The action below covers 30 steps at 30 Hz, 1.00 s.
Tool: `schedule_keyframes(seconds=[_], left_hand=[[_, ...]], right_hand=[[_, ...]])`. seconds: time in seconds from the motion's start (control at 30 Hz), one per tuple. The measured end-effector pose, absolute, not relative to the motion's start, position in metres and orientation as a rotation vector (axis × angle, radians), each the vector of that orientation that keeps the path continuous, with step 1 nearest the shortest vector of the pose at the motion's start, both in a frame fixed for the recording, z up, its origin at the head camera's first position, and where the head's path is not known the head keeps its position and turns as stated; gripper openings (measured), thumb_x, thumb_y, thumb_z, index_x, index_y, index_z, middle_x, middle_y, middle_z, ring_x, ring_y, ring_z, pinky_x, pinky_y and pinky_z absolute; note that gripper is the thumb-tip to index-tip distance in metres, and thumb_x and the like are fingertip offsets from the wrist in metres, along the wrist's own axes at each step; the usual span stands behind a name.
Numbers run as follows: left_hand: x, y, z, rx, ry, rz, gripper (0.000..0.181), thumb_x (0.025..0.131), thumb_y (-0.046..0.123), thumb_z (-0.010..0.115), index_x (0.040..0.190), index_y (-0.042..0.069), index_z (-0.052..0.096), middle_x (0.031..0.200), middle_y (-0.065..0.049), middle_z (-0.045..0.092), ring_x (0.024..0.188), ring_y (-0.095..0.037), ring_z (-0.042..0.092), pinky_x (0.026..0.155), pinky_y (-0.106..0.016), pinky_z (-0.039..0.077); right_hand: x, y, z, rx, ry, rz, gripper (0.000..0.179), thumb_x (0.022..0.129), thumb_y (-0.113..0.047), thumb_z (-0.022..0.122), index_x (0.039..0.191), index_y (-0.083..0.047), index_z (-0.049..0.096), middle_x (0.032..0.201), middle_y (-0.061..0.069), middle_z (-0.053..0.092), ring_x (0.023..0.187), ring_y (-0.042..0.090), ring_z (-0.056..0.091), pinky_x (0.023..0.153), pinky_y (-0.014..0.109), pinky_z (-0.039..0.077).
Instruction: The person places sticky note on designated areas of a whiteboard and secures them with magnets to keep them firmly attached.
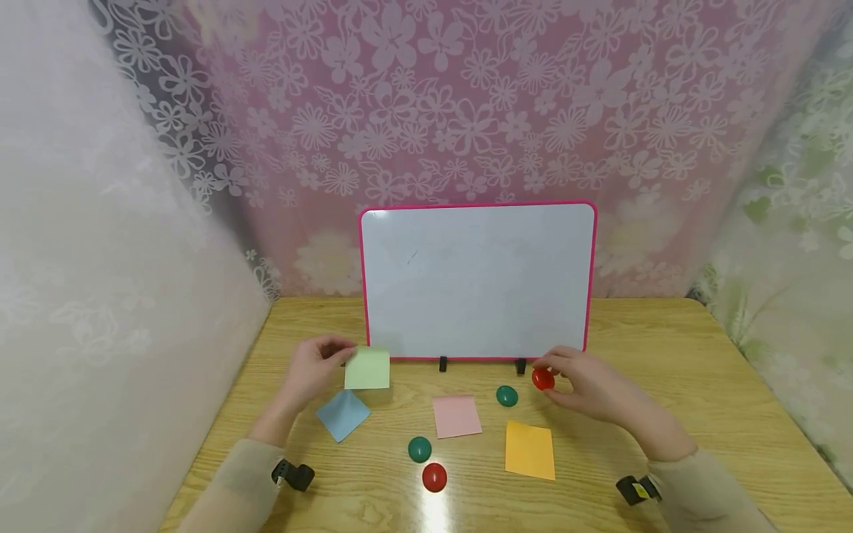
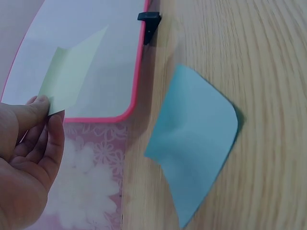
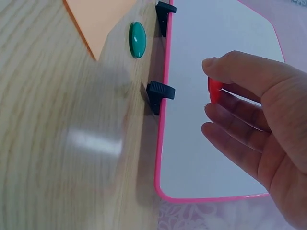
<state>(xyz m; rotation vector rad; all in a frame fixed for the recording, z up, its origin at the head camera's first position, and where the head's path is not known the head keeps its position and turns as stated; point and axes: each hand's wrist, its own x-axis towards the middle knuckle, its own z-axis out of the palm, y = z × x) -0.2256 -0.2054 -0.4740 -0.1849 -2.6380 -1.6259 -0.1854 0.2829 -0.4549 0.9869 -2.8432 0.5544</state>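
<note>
My left hand [image 1: 318, 366] pinches a pale green sticky note [image 1: 368, 369] by its left edge, raised in front of the lower left corner of a pink-framed whiteboard [image 1: 476, 281]. Between thumb and fingers, my right hand [image 1: 589, 385] holds a red round magnet [image 1: 543, 379] near the board's lower right corner. In the right wrist view that magnet [image 3: 214, 90] is partly hidden by the thumb and fingers. Below the left hand lies a blue sticky note [image 2: 196, 129] with raised edges. A green magnet [image 1: 507, 396] rests on the table left of the right hand.
On the wooden table [image 1: 640, 326] lie a pink sticky note [image 1: 457, 416], an orange sticky note [image 1: 529, 451], another green magnet [image 1: 420, 449] and a second red magnet [image 1: 435, 477]. Black feet [image 3: 160, 93] support the whiteboard. Flowered curtains [image 1: 466, 111] hang behind and at the sides.
</note>
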Motion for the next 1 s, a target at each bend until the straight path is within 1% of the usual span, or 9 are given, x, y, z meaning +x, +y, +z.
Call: schedule_keyframes(seconds=[0.1, 0.2, 0.3, 0.33, 0.47, 0.53, 0.8, 0.9, 1.0], left_hand=[[-0.228, -0.198, -0.473, -0.206, -2.638, -1.638, 0.013, 0.102, 0.011, 0.075, 0.112, 0.006, 0.081, 0.102, -0.006, 0.078, 0.091, -0.020, 0.071, 0.079, -0.031, 0.060], [-0.230, -0.190, -0.471, -0.230, -2.637, -1.646, 0.013, 0.102, 0.011, 0.075, 0.112, 0.007, 0.082, 0.103, -0.005, 0.078, 0.091, -0.020, 0.071, 0.078, -0.029, 0.059], [-0.231, -0.182, -0.470, -0.249, -2.636, -1.657, 0.013, 0.103, 0.011, 0.074, 0.113, 0.008, 0.082, 0.105, -0.005, 0.078, 0.092, -0.020, 0.070, 0.080, -0.033, 0.060], [-0.231, -0.180, -0.469, -0.258, -2.635, -1.665, 0.013, 0.103, 0.011, 0.074, 0.113, 0.008, 0.082, 0.106, -0.005, 0.078, 0.092, -0.020, 0.070, 0.082, -0.036, 0.061], [-0.235, -0.172, -0.468, -0.273, -2.635, -1.672, 0.012, 0.103, 0.012, 0.074, 0.112, 0.010, 0.081, 0.106, -0.003, 0.078, 0.093, -0.020, 0.070, 0.086, -0.046, 0.061], [-0.237, -0.169, -0.467, -0.281, -2.633, -1.667, 0.011, 0.102, 0.013, 0.075, 0.111, 0.012, 0.081, 0.105, -0.002, 0.078, 0.092, -0.020, 0.070, 0.086, -0.047, 0.061], [-0.248, -0.160, -0.459, -0.333, -2.628, -1.647, 0.010, 0.102, 0.016, 0.076, 0.110, 0.014, 0.082, 0.101, 0.000, 0.077, 0.089, -0.027, 0.069, 0.072, -0.032, 0.056], [-0.251, -0.156, -0.455, -0.346, -2.619, -1.642, 0.011, 0.101, 0.016, 0.077, 0.111, 0.014, 0.082, 0.102, -0.001, 0.077, 0.089, -0.025, 0.068, 0.073, -0.031, 0.056], [-0.255, -0.153, -0.449, -0.358, -2.606, -1.632, 0.012, 0.101, 0.016, 0.077, 0.112, 0.014, 0.082, 0.104, -0.001, 0.077, 0.089, -0.023, 0.068, 0.076, -0.033, 0.057]], right_hand=[[-0.188, 0.278, -0.451, 1.015, -2.826, 0.559, 0.038, 0.085, -0.008, 0.090, 0.120, -0.005, 0.076, 0.110, 0.001, 0.070, 0.094, 0.019, 0.069, 0.080, 0.034, 0.062], [-0.190, 0.274, -0.447, 1.040, -2.806, 0.555, 0.037, 0.085, -0.007, 0.090, 0.120, -0.006, 0.076, 0.110, 0.001, 0.070, 0.093, 0.017, 0.068, 0.079, 0.034, 0.062], [-0.192, 0.270, -0.444, 1.045, -2.795, 0.558, 0.037, 0.085, -0.008, 0.090, 0.119, -0.007, 0.076, 0.110, -0.001, 0.070, 0.093, 0.014, 0.066, 0.079, 0.034, 0.061], [-0.193, 0.269, -0.443, 1.044, -2.792, 0.558, 0.037, 0.085, -0.008, 0.090, 0.120, -0.007, 0.076, 0.110, -0.001, 0.070, 0.093, 0.014, 0.067, 0.079, 0.034, 0.062], [-0.197, 0.264, -0.440, 1.051, -2.763, 0.576, 0.039, 0.085, -0.008, 0.090, 0.120, -0.005, 0.075, 0.112, 0.002, 0.070, 0.094, 0.017, 0.070, 0.082, 0.037, 0.063], [-0.199, 0.261, -0.439, 1.061, -2.738, 0.581, 0.039, 0.085, -0.007, 0.090, 0.120, -0.004, 0.074, 0.112, 0.003, 0.071, 0.095, 0.019, 0.072, 0.083, 0.038, 0.064], [-0.209, 0.250, -0.432, 1.056, -2.682, 0.583, 0.036, 0.084, -0.006, 0.091, 0.116, -0.006, 0.075, 0.108, 0.000, 0.070, 0.096, 0.020, 0.071, 0.083, 0.038, 0.063], [-0.212, 0.245, -0.430, 1.049, -2.685, 0.574, 0.035, 0.085, -0.009, 0.092, 0.115, -0.007, 0.075, 0.108, -0.001, 0.070, 0.096, 0.019, 0.069, 0.084, 0.037, 0.062], [-0.216, 0.238, -0.428, 1.046, -2.692, 0.539, 0.035, 0.086, -0.013, 0.092, 0.116, -0.008, 0.075, 0.108, -0.001, 0.070, 0.096, 0.018, 0.068, 0.084, 0.037, 0.062]])
